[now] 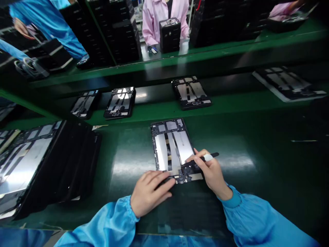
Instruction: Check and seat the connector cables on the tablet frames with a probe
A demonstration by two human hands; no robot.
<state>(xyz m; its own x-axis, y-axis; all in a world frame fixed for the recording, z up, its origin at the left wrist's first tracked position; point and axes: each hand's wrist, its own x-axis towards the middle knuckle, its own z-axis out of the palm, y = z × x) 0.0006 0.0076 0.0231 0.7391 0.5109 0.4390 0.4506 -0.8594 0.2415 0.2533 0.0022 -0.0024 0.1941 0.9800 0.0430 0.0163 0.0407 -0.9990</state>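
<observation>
An opened tablet [183,145] lies on the green bench in front of me, its silver battery plates, dark flex strips and circuit boards showing. My left hand [150,192] rests at the tablet's lower left corner, fingers stretched out over its bottom edge. Between the thumb and fingers of my right hand [209,171] is a pair of slim black tweezers [215,155] with a white patch on it. The tip of the tweezers points down at the lower part of the tablet, near the bottom ends of the strips. Whether the tip touches anything is too small to tell.
Several similar opened tablets, one of them [191,92], lie along the dark strip behind the bench [128,151]. A stack of black trays [74,164] with tablets stands left. On a green-edged shelf stand tall black stacks [117,31]. Beyond it are people in pink [153,20] and blue.
</observation>
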